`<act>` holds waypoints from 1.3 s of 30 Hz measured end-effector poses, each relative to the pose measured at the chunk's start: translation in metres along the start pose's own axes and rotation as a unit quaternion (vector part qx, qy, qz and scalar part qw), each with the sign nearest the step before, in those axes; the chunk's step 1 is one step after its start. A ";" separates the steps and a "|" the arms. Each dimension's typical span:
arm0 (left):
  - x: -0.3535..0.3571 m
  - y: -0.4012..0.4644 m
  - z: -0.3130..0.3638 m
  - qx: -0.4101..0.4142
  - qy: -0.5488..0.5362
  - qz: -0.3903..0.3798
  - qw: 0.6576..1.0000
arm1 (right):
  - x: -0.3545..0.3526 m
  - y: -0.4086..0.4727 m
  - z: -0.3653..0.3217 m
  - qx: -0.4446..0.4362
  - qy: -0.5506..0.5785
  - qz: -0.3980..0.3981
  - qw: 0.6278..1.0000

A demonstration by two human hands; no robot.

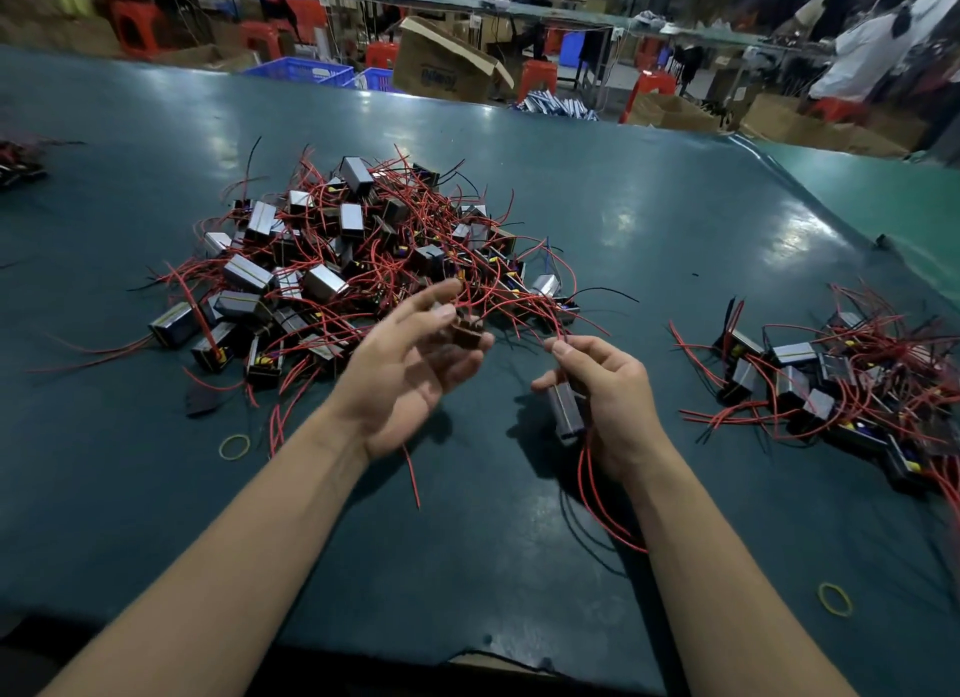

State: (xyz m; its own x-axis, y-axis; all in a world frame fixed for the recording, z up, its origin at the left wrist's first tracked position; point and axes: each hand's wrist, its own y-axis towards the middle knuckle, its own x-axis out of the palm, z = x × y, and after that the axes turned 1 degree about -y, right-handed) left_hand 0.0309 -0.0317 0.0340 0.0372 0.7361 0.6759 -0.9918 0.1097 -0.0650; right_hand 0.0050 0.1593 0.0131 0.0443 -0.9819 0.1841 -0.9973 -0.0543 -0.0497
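Left hand [410, 379] is pinching a small dark-brown wired block [467, 330] in its fingers, above the dark green bench [519, 540]. Right hand [608, 395] is gripping a grey metal rectangular block [566, 410] in curled fingers, its red wires trailing down.

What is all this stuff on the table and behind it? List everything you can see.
big pile of wired modules: dozens, silver-grey and black with red and black leads, table middle
smaller pile: a dozen or more, same colours, table right
rubber bands: two loose, yellow, one by the left forearm, one near the front right
table mat: one, dark teal
stools: several, red, background
crates: blue, background
cardboard boxes: several, brown, background floor
brown module: one, dark, pinched at left fingertips
grey module: one, red leads, gripped in right hand
left hand: above the mat
right hand: above the mat
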 end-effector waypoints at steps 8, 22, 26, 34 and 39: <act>0.013 -0.011 -0.012 0.007 0.184 -0.136 0.973 | -0.002 0.003 0.006 -0.014 -0.017 -0.042 0.999; 0.017 -0.007 -0.046 0.078 0.422 -0.093 0.898 | -0.007 0.002 0.000 -0.013 -0.008 -0.062 0.998; 0.003 -0.002 -0.045 0.128 0.451 -0.018 0.883 | -0.004 0.003 0.001 -0.008 -0.015 -0.034 0.999; -0.006 -0.007 -0.044 0.214 0.579 -0.019 0.787 | -0.006 0.005 0.000 -0.029 -0.025 0.091 0.995; -0.008 -0.008 -0.040 0.345 0.634 -0.024 0.691 | -0.008 0.006 0.002 -0.051 -0.041 0.100 0.993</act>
State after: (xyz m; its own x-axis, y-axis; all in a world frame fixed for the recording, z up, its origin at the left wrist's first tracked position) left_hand 0.0436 -0.0120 -0.0003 -0.2842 0.7841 -0.5518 -0.7917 0.1327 0.5964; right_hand -0.0016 0.1667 0.0096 -0.1539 -0.9831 0.0993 -0.9873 0.1569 0.0235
